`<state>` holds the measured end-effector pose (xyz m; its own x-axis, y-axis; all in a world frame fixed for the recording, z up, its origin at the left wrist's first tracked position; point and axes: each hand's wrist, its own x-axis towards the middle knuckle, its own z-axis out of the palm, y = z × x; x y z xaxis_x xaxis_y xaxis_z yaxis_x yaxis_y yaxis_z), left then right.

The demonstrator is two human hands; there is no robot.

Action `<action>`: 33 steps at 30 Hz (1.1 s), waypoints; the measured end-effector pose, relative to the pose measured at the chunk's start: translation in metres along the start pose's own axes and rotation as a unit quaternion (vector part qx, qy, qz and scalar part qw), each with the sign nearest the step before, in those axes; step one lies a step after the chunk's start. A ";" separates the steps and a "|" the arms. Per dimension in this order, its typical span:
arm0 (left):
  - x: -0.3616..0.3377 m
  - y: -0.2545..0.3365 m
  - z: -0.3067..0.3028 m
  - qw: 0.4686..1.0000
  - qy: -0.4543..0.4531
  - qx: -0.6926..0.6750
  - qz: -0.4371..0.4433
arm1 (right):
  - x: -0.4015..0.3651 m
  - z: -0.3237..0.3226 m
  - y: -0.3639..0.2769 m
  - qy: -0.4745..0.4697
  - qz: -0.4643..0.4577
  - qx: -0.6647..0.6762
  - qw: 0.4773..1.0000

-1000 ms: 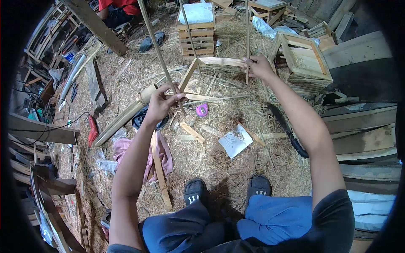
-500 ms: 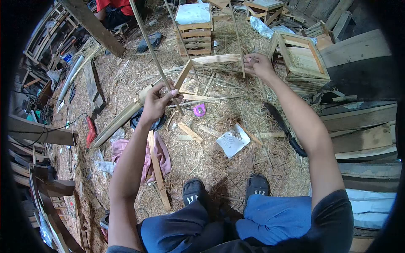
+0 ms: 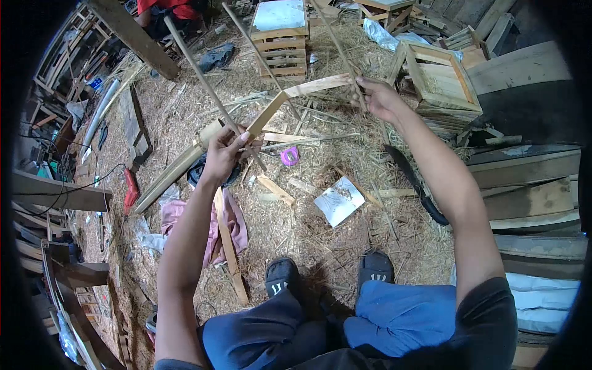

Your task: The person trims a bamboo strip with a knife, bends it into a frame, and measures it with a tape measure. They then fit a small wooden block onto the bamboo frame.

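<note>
I hold a light frame of flat wooden slats and thin sticks over a straw-covered floor. My left hand grips the lower corner, where a slat meets a long thin stick that slants up to the left. My right hand pinches the far end of the top slat together with another thin stick. A third stick crosses the frame's middle. The frame leans to the left.
Slatted wooden crates stand at the back and right. A pink tape roll, paper sheet, pink cloth, bamboo pole and red tool lie on the straw. A person in red sits top left.
The frame has tilted over to the left; the sticks that stood nearly upright now slant. My left hand shifted slightly left and my right hand moved a little up.
</note>
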<state>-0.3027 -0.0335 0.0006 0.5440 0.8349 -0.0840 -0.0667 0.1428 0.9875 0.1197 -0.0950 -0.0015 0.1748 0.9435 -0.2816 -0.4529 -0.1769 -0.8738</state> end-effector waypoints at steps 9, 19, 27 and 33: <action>0.002 -0.030 -0.017 0.998 -0.013 -0.052 -0.015 | 0.011 0.008 -0.007 0.002 -0.020 -0.019 1.000; 0.000 -0.042 -0.022 0.998 0.005 0.007 -0.057 | 0.005 0.019 -0.014 0.016 -0.022 -0.045 0.999; 0.000 -0.042 -0.023 0.999 0.007 0.007 -0.040 | 0.009 0.019 -0.010 0.008 -0.033 -0.056 0.998; 0.000 -0.051 -0.026 0.999 -0.007 -0.002 -0.041 | 0.003 0.023 -0.011 0.020 -0.049 -0.065 0.996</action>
<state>-0.3215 -0.0270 -0.0533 0.5592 0.8130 -0.1622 -0.0254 0.2124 0.9768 0.1053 -0.0840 0.0160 0.2482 0.9467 -0.2054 -0.3146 -0.1218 -0.9414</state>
